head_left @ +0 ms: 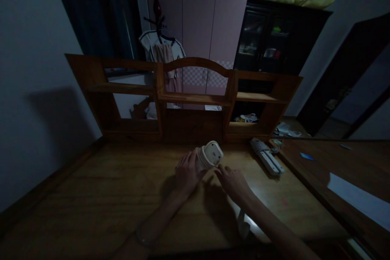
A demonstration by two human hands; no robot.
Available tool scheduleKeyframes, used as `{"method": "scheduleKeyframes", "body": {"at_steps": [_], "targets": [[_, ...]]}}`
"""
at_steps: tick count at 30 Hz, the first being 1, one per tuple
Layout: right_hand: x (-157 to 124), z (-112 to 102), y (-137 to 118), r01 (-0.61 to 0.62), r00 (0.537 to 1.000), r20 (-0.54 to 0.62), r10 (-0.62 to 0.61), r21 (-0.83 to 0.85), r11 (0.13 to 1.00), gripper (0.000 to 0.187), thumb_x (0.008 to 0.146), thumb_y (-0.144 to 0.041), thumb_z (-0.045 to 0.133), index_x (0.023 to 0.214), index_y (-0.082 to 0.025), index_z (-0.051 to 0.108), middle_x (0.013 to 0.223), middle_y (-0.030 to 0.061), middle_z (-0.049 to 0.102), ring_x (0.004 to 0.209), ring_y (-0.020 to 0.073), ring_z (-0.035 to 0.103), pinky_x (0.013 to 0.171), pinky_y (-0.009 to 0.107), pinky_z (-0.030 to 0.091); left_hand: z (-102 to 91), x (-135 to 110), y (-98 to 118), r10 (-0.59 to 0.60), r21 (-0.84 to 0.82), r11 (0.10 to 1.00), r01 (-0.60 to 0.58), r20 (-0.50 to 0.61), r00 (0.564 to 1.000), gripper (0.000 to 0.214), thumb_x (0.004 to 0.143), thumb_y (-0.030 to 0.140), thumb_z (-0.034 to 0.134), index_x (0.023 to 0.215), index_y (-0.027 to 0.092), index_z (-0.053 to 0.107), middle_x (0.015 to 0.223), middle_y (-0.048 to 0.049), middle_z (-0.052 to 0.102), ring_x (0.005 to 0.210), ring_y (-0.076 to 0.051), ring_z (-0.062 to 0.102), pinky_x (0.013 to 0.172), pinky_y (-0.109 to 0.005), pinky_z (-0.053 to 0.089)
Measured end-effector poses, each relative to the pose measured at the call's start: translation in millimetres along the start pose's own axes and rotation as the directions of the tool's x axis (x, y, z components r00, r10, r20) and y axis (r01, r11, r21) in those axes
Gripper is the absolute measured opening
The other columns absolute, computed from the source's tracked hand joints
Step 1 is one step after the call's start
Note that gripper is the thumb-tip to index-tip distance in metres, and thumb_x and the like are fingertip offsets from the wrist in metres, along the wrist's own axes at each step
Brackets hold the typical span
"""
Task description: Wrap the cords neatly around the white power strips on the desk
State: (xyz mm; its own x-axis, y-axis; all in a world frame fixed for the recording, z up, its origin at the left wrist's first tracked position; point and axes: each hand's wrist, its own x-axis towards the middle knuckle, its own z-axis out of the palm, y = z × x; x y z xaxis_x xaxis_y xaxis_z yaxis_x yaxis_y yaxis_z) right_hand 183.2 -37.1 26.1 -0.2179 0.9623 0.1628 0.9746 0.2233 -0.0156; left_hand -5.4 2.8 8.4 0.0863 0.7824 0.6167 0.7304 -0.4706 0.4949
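My left hand (187, 170) is wrapped round a cream-white power strip (213, 153), lifted over the wooden desk and seen at an angle from its end. Pale cord (203, 158) is wound in loops about it beside my left fingers. My right hand (230, 179) pinches at the strip's lower right corner, apparently on the cord; what exactly lies between the fingertips is too dark and small to make out. Beneath my right forearm, a white object (243, 225), perhaps the plug, shows partly. A second white power strip (266, 156) with wound cord rests farther right on the desk.
A wooden shelf unit (195, 98) stands along the back of the desk (122, 187). To the right, a darker table top (323, 158) holds a white paper sheet (359, 199) and a small blue card (306, 156). A wall borders the left side.
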Motion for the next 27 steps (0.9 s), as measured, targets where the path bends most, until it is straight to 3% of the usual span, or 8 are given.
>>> {"method": "scheduleKeyframes", "body": {"at_steps": [3,5,10,14,18,23,27], "targets": [[-6,2,-10,0.023,0.997,0.078,-0.016,-0.090,0.996,0.026,0.099,-0.029,0.032,0.105,-0.015,0.054,0.090,0.0122,0.064,0.074,0.0246,0.066,0.058,0.029,0.039,3.9,-1,4,-0.202,-0.067,0.976,0.208,0.094,0.975,0.074,0.067,0.029,0.073,0.134,0.026,0.042,0.124,-0.0073,0.058,0.106,-0.024,0.057,0.086,-0.032,0.044],[-9,1,-13,0.035,0.995,0.100,-0.025,-0.104,0.994,0.022,0.097,-0.020,0.034,0.105,-0.014,0.054,0.090,0.0127,0.064,0.076,0.0249,0.066,0.058,0.030,0.040,6.4,-2,6,-0.260,-0.072,0.960,0.271,0.127,0.957,0.073,0.066,0.028,0.072,0.133,0.028,0.043,0.122,-0.0062,0.060,0.102,-0.024,0.059,0.081,-0.031,0.044],[-12,0,-10,-0.021,0.991,0.129,0.027,-0.053,0.998,0.029,0.092,-0.009,0.034,0.115,-0.015,0.051,0.089,0.0108,0.066,0.080,0.0256,0.065,0.061,0.031,0.040,5.9,0,2,-0.221,-0.025,0.974,0.223,0.072,0.973,0.071,0.068,0.032,0.071,0.133,0.028,0.042,0.126,-0.0070,0.058,0.107,-0.025,0.057,0.083,-0.031,0.042],[-16,2,-2,-0.077,0.983,0.169,0.077,-0.007,0.997,0.037,0.091,-0.009,0.037,0.125,-0.017,0.048,0.090,0.0110,0.065,0.085,0.0250,0.064,0.064,0.029,0.038,3.0,3,-2,-0.252,0.005,0.968,0.252,0.049,0.967,0.072,0.068,0.034,0.071,0.133,0.027,0.042,0.123,-0.0085,0.059,0.106,-0.025,0.057,0.081,-0.031,0.042],[-25,0,-2,-0.056,0.962,0.271,0.044,0.036,0.998,0.053,0.085,-0.009,0.046,0.136,-0.021,0.042,0.096,0.0117,0.064,0.091,0.0246,0.063,0.067,0.028,0.037,5.3,2,-5,-0.259,0.008,0.966,0.259,0.052,0.964,0.072,0.068,0.037,0.071,0.133,0.027,0.042,0.122,-0.0085,0.059,0.105,-0.025,0.057,0.081,-0.031,0.042],[-34,-14,-7,0.006,0.958,0.286,-0.004,-0.005,1.000,0.057,0.086,-0.006,0.041,0.142,-0.016,0.038,0.102,0.0152,0.063,0.096,0.0268,0.061,0.074,0.031,0.039,7.0,1,-5,-0.230,0.053,0.972,0.228,0.039,0.972,0.070,0.068,0.034,0.071,0.131,0.026,0.043,0.121,-0.0081,0.059,0.105,-0.026,0.056,0.083,-0.032,0.041],[-34,-20,2,0.015,0.962,0.274,-0.019,0.016,1.000,0.062,0.084,0.001,0.035,0.143,-0.018,0.037,0.107,0.0154,0.060,0.090,0.0221,0.063,0.072,0.028,0.040,5.0,1,-4,-0.198,0.111,0.975,0.192,0.045,0.979,0.069,0.070,0.035,0.069,0.132,0.024,0.042,0.120,-0.0092,0.059,0.106,-0.027,0.055,0.087,-0.034,0.040]]}}
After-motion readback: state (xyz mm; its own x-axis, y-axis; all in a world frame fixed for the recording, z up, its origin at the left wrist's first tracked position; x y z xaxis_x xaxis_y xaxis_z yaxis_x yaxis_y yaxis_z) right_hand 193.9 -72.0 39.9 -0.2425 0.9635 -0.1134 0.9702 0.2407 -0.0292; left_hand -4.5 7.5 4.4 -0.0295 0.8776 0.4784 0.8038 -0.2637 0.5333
